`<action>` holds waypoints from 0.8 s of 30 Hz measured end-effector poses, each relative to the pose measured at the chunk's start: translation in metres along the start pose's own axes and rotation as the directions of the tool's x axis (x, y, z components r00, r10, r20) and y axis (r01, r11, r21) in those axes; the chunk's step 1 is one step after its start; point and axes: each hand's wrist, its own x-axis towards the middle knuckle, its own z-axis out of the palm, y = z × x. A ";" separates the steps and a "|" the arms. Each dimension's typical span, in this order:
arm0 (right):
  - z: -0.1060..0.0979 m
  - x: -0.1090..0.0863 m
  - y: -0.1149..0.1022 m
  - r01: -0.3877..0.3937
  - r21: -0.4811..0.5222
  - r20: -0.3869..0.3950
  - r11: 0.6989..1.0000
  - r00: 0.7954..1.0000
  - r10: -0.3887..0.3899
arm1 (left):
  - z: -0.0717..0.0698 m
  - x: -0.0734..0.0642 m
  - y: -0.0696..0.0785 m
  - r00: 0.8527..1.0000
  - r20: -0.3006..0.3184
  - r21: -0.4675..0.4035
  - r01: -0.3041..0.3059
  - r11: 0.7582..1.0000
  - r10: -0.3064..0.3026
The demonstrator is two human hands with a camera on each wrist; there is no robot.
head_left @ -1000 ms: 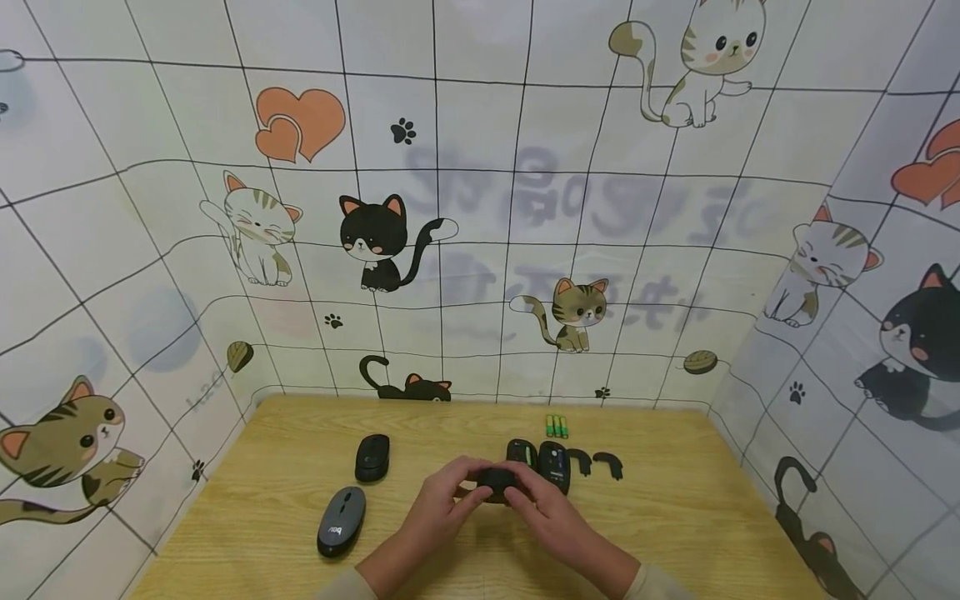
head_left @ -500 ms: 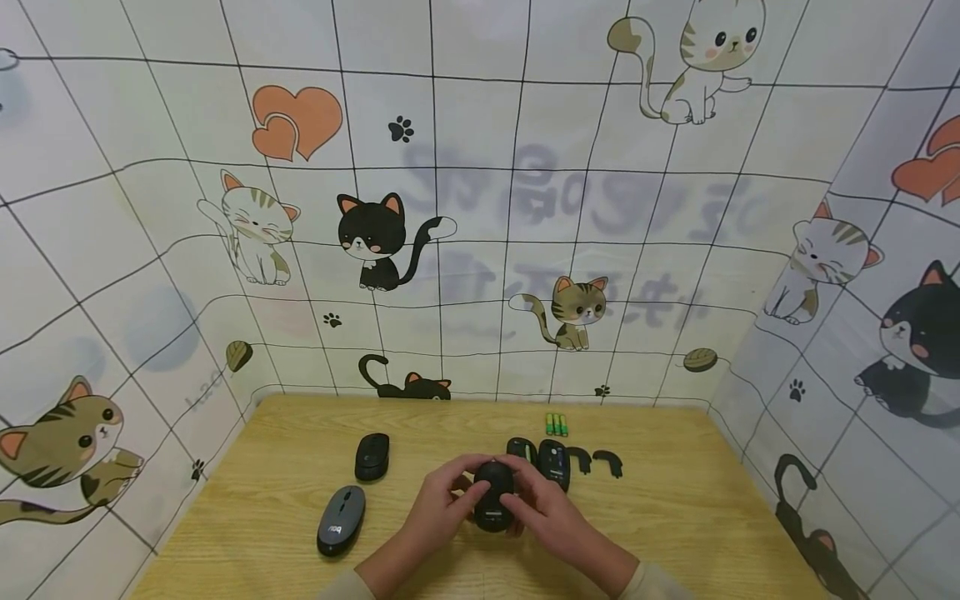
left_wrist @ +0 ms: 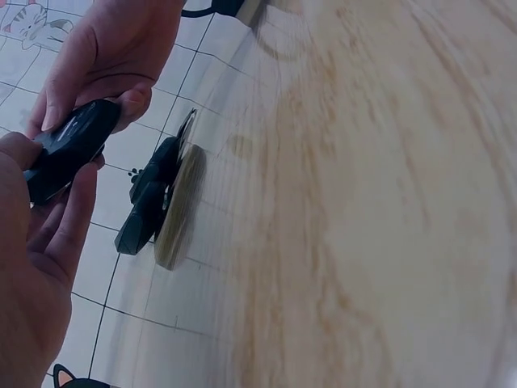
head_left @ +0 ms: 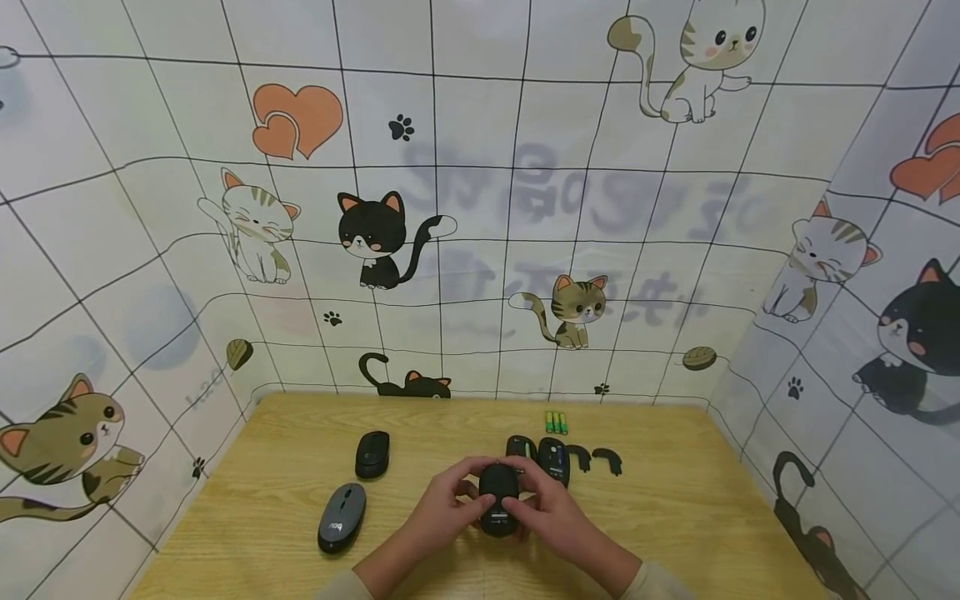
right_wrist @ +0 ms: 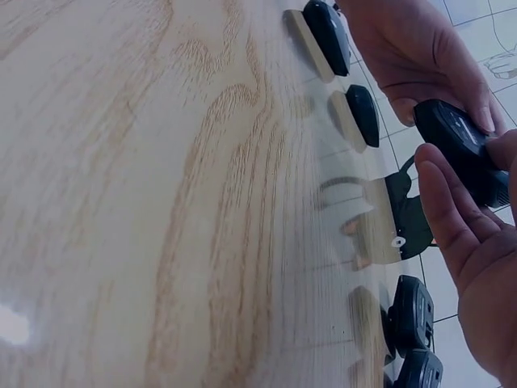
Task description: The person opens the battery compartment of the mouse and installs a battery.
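Between both hands, above the table's front middle, is a black computer mouse [head_left: 498, 487]. My left hand [head_left: 452, 500] grips its left side, thumb on the face turned toward me. From the other side my right hand [head_left: 546, 503] holds it the same way, thumb pressing the same face. Both wrist views show the mouse [left_wrist: 73, 145] raised off the table with fingers curled under it. Just behind the hands lie two opened black mice, one partly hidden [head_left: 521, 448] and one with its underside up [head_left: 554, 460].
Two curved black covers [head_left: 607, 460] lie right of the opened mice. Several green batteries [head_left: 557, 422] sit side by side near the back edge. At the left stand a black mouse [head_left: 372, 454] and a grey mouse [head_left: 342, 517]. Cat-print cloth [head_left: 472, 208] surrounds the wooden table [head_left: 675, 517].
The held mouse has been tilted from nearly edge-on so that its broad face shows toward me. Both hands keep hold of it and stay in about the same place.
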 end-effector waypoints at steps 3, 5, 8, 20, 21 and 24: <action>0.001 -0.001 -0.003 -0.010 -0.005 -0.007 1.000 1.000 0.010 | 0.000 -0.001 0.000 1.000 0.005 -0.009 0.005 1.000 -0.004; 0.001 -0.001 -0.005 -0.018 -0.009 -0.011 1.000 1.000 0.018 | 0.000 -0.001 0.000 1.000 0.006 -0.021 0.007 1.000 -0.007; 0.002 -0.001 -0.008 -0.015 -0.015 -0.009 1.000 1.000 0.015 | 0.000 -0.001 0.000 1.000 0.009 -0.033 0.013 0.999 -0.013; 0.003 0.003 -0.008 0.061 -0.112 -0.019 0.992 0.998 -0.063 | -0.001 0.000 0.001 0.999 0.002 -0.041 0.042 0.998 -0.042; 0.003 0.003 -0.008 0.053 -0.112 -0.023 0.992 0.998 -0.056 | -0.001 0.001 0.000 0.999 0.002 -0.038 0.044 0.998 -0.044; 0.004 0.004 -0.009 0.030 -0.119 -0.040 0.992 0.999 -0.035 | -0.001 0.001 -0.001 0.999 0.005 -0.034 0.049 0.998 -0.049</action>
